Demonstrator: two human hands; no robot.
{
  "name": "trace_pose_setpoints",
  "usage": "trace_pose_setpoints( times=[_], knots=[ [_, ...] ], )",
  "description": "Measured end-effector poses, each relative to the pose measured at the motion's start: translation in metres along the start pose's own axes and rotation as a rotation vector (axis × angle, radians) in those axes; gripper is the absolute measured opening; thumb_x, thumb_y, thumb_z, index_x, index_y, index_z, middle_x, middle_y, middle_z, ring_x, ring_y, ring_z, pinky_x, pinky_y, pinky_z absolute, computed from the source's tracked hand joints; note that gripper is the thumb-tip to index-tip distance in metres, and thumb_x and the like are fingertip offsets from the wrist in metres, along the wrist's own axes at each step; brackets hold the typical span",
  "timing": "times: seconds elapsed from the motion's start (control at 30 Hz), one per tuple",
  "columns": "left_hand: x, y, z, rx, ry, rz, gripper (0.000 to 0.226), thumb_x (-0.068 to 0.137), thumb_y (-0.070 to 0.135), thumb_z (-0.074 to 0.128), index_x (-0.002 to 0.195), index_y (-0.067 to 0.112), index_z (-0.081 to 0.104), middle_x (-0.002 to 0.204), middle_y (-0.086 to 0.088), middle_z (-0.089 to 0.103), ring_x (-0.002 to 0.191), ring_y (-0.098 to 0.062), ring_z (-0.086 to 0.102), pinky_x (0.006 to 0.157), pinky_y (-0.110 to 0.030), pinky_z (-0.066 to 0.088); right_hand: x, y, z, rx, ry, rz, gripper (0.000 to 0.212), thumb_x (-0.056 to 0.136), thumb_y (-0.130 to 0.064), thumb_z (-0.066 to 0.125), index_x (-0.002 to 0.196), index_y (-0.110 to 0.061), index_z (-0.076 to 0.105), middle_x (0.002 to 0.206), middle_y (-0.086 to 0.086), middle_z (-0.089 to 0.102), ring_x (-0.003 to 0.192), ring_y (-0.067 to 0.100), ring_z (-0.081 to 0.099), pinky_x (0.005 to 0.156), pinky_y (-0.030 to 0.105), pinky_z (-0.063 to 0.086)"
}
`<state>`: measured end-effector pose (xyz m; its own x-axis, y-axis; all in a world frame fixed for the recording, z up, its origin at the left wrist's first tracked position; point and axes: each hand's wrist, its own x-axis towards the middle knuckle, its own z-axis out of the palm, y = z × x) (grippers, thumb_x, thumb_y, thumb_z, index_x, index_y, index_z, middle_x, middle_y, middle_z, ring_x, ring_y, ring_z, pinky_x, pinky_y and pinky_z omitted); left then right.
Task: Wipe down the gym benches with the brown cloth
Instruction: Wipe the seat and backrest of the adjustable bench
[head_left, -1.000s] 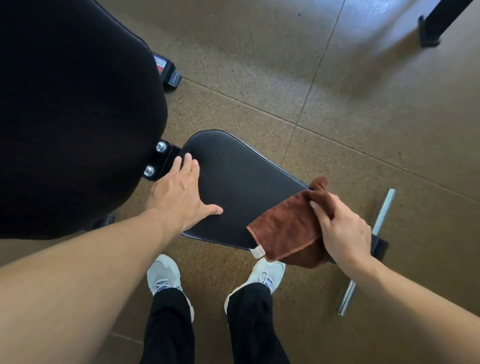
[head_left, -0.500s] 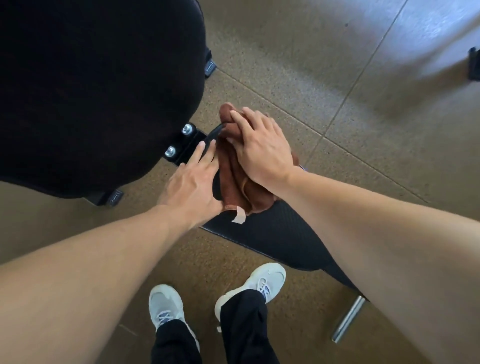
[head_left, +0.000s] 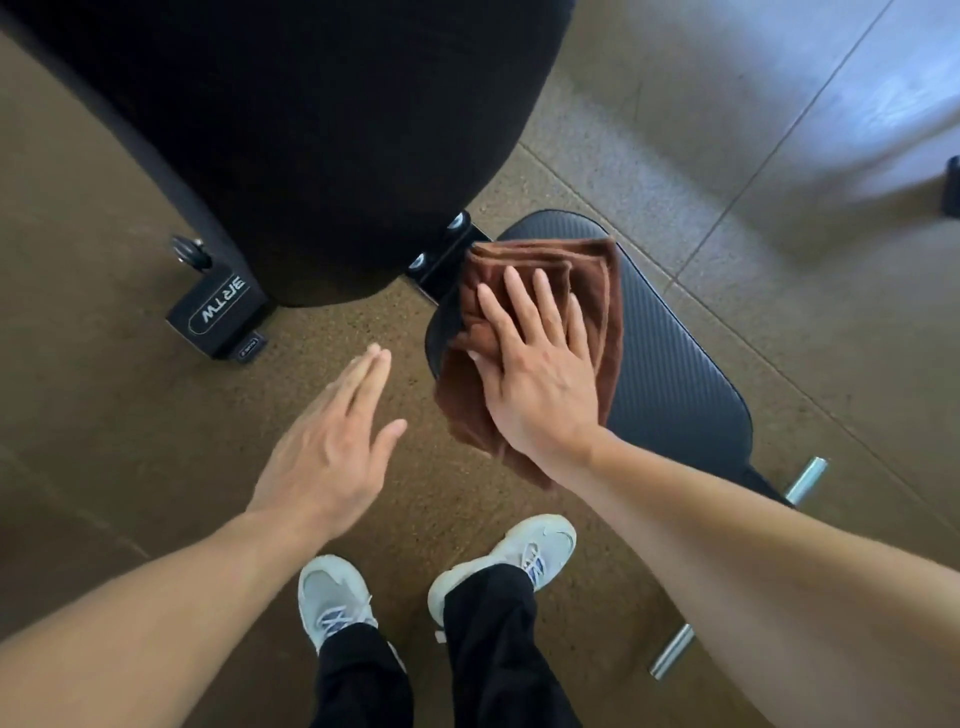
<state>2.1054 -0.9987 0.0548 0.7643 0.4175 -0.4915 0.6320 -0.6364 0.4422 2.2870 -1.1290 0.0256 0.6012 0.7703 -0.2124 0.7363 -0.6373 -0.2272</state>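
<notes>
Filling the upper left of your view is the big black backrest pad (head_left: 322, 135) of the gym bench, raised and dark enough that its surface detail is lost. Below and right of it lies the black ribbed seat pad (head_left: 670, 364), narrow end toward the backrest, joined to it by a black bracket with two silver bolts (head_left: 439, 249). All of this stands on a speckled brown rubber floor (head_left: 119, 395) with thin seams running across it.

Your right hand (head_left: 540, 374) lies flat, palm down, fingers straight and slightly spread, pressing the brown cloth (head_left: 597, 291) onto the narrow end of the seat pad. The cloth is folded in several layers; its near edge hangs over the seat's left side. Your left hand (head_left: 327, 447) hovers open above the floor just left of the seat, fingers together and extended, thumb out, holding nothing and touching nothing.

Near the backrest's lower left sits a black frame foot (head_left: 218, 317) with white lettering, seen reversed. A silver crossbar (head_left: 805, 478) pokes out beyond the seat's wide end and from under your right forearm. Your pale grey sneakers (head_left: 332, 597) and black trousers show at the bottom.
</notes>
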Motion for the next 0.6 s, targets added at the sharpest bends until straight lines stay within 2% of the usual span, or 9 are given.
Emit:
trace_pose_setpoints(
  times=[0.1, 0.2, 0.27, 0.37, 0.43, 0.5, 0.6],
  knots=[
    [-0.007, -0.006, -0.003, -0.035, 0.028, -0.048, 0.068, 0.107, 0.045, 0.030, 0.163, 0.031, -0.006, 0.171, 0.011, -0.002, 0.150, 0.001, 0.000, 0.119, -0.025, 0.007, 0.046, -0.051, 0.013, 0.007, 0.023, 0.026, 0.054, 0.107, -0.044, 0.036, 0.157, -0.025, 0.046, 0.169, 0.001, 0.036, 0.163, 0.029, 0.009, 0.131, 0.055, 0.001],
    [-0.020, -0.009, -0.006, -0.033, 0.024, -0.068, 0.068, 0.107, 0.042, 0.032, 0.163, 0.032, -0.006, 0.172, 0.012, -0.002, 0.155, -0.004, 0.004, 0.120, -0.026, 0.008, 0.052, -0.068, 0.022, -0.087, -0.026, -0.092, 0.050, 0.100, -0.032, 0.047, 0.148, -0.021, 0.057, 0.158, 0.002, 0.051, 0.162, 0.029, 0.014, 0.129, 0.059, 0.004],
    [-0.030, -0.009, -0.009, 0.015, -0.019, -0.053, 0.069, 0.107, 0.041, 0.031, 0.162, 0.032, -0.008, 0.172, 0.011, -0.004, 0.156, -0.005, 0.002, 0.120, -0.026, 0.007, 0.032, -0.055, 0.021, -0.134, -0.049, -0.211, 0.054, 0.102, -0.035, 0.049, 0.154, -0.021, 0.050, 0.164, 0.002, 0.043, 0.163, 0.028, 0.010, 0.129, 0.060, 0.005],
    [-0.033, -0.002, -0.015, 0.085, -0.057, 0.010, 0.068, 0.108, 0.038, 0.030, 0.162, 0.030, -0.010, 0.172, 0.010, -0.007, 0.154, -0.001, -0.005, 0.121, -0.025, 0.002, -0.017, -0.025, 0.023, -0.227, -0.109, -0.442, 0.065, 0.102, -0.029, 0.043, 0.165, -0.024, 0.029, 0.177, 0.003, 0.012, 0.163, 0.031, -0.001, 0.129, 0.061, 0.006],
    [-0.026, 0.014, -0.018, 0.082, -0.043, 0.058, 0.068, 0.108, 0.035, 0.032, 0.163, 0.029, -0.006, 0.172, 0.010, -0.005, 0.155, -0.002, -0.004, 0.122, -0.025, 0.001, -0.050, -0.001, 0.027, -0.264, -0.151, -0.501, 0.074, 0.100, -0.028, 0.041, 0.168, -0.027, 0.014, 0.178, 0.002, 0.000, 0.163, 0.031, -0.004, 0.130, 0.061, 0.005],
    [-0.016, 0.034, -0.020, 0.088, -0.042, 0.126, 0.067, 0.108, 0.034, 0.034, 0.164, 0.028, -0.003, 0.172, 0.010, -0.005, 0.155, -0.002, -0.004, 0.122, -0.025, 0.001, -0.078, 0.024, 0.029, -0.280, -0.121, -0.454, 0.082, 0.099, -0.029, 0.050, 0.168, -0.029, 0.006, 0.178, 0.002, 0.000, 0.163, 0.032, -0.002, 0.130, 0.060, 0.005],
    [0.000, 0.066, -0.018, 0.115, -0.056, 0.229, 0.068, 0.107, 0.028, 0.038, 0.164, 0.029, 0.002, 0.172, 0.010, -0.003, 0.157, -0.005, -0.003, 0.126, -0.029, 0.004, -0.119, 0.061, 0.027, -0.244, -0.045, -0.241, 0.089, 0.097, -0.029, 0.066, 0.168, -0.026, 0.012, 0.176, 0.003, 0.012, 0.163, 0.033, 0.006, 0.130, 0.060, 0.006]
  ],
)
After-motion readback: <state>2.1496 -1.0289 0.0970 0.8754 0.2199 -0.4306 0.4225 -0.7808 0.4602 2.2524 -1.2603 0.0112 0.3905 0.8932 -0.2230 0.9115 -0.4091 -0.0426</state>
